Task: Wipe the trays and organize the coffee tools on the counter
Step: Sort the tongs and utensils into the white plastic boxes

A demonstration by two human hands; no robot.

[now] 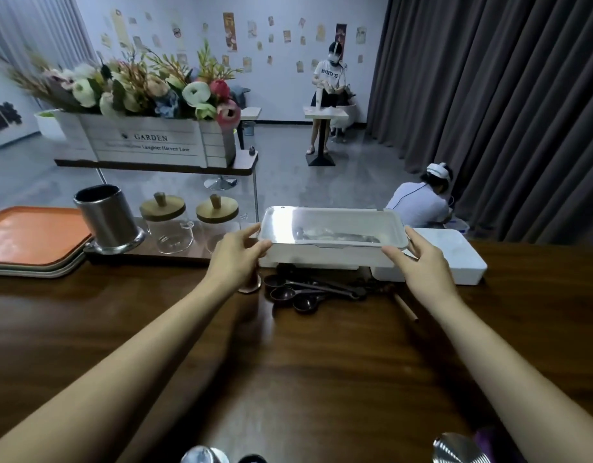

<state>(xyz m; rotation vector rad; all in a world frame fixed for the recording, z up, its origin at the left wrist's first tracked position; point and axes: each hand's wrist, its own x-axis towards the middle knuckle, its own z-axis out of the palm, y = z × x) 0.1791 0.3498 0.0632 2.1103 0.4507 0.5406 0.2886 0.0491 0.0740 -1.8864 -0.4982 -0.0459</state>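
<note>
One white tray [321,257], gripped at both ends: left hand [236,259] on its left end, right hand [422,262] on its right. Two glass jars [168,228], one steel cup [107,218] far left.

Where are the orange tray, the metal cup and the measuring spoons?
orange tray [34,235], head view, its flat top.
metal cup [107,222], head view, its side wall.
measuring spoons [284,293], head view, one spoon's bowl.

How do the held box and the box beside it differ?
The held box shows metal pieces through a clear lid; the side box has a plain white top. The held box is gripped by the left hand and right hand; the side box lies on the counter. Both are white rectangles.
</note>
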